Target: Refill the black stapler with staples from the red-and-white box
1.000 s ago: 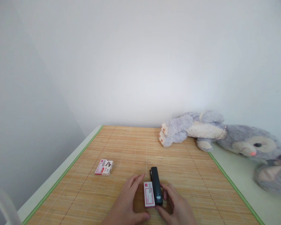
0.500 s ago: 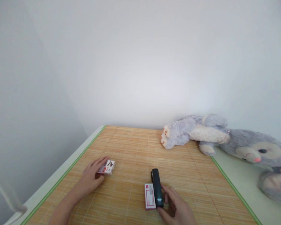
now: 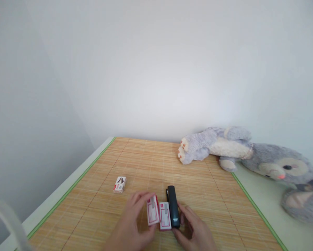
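Observation:
My left hand (image 3: 135, 221) grips a small white-and-red box (image 3: 153, 211) between thumb and fingers, slightly tilted. Just right of it lies a matching white-and-red box (image 3: 165, 217), flat on the mat. A black stapler (image 3: 173, 206) lies lengthwise along that box's right side. My right hand (image 3: 194, 228) has its thumb and fingers closed around the stapler's near end. Farther back on the left rests another small box (image 3: 120, 184), with a dark stapler-like picture on it, and neither hand touches it.
A bamboo mat (image 3: 146, 160) with green edging covers the pale table (image 3: 271, 195). A grey plush toy (image 3: 232, 148) lies along the back right, against the white wall (image 3: 156, 69). A blurred white curved thing (image 3: 8, 219) shows at the lower left.
My left hand has moved right and nearer, bringing a white-and-red box beside the matching one. The picture box stays behind on the left. My right hand remains at the stapler.

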